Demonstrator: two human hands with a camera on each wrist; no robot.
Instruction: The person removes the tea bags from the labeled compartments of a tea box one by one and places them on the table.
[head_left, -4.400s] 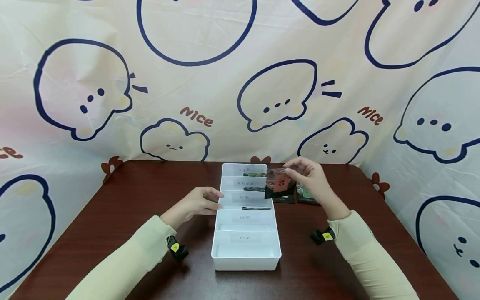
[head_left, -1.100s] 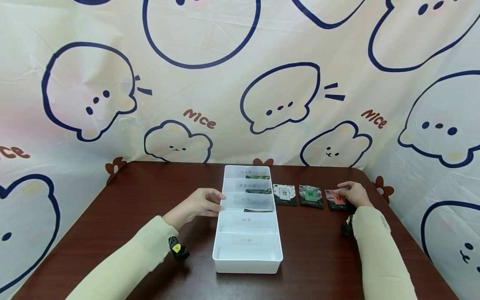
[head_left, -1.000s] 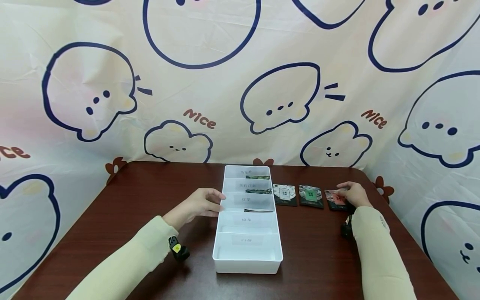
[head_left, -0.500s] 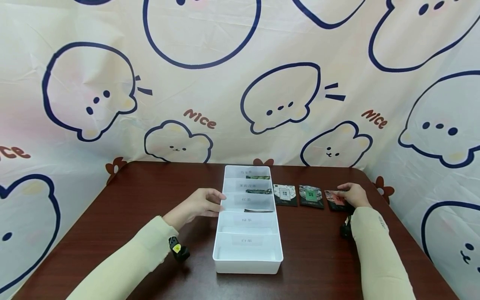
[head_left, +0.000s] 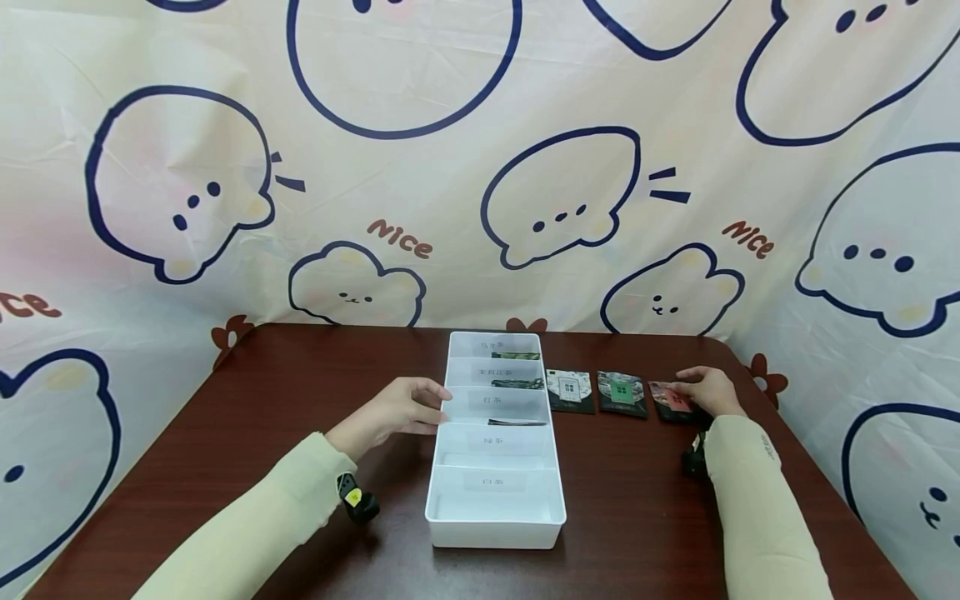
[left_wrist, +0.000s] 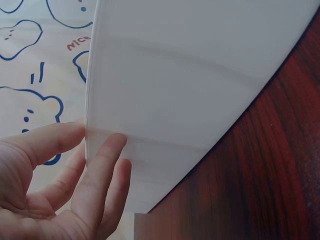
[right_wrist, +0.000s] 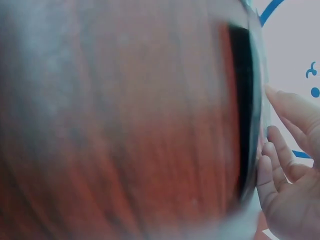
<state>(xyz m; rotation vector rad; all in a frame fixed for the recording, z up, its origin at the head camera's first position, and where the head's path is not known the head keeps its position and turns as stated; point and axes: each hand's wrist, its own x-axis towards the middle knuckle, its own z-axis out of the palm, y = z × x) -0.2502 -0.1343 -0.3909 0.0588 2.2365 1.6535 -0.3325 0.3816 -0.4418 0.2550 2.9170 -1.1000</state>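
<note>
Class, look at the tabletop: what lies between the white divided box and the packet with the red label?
Two packets, as the head view shows: the white-labelled packet, nearer the box, then the green-labelled packet.

L grip [head_left: 393,410] & R grip [head_left: 708,392] fwd, well apart, both part-bent.

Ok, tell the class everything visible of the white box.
The white box looks plastic: long, open-topped, divided crosswise into five compartments with printed labels. It stands on the table, its length running front to back. Sachet edges show in the three farthest compartments. The left hand touches its left side.
</note>
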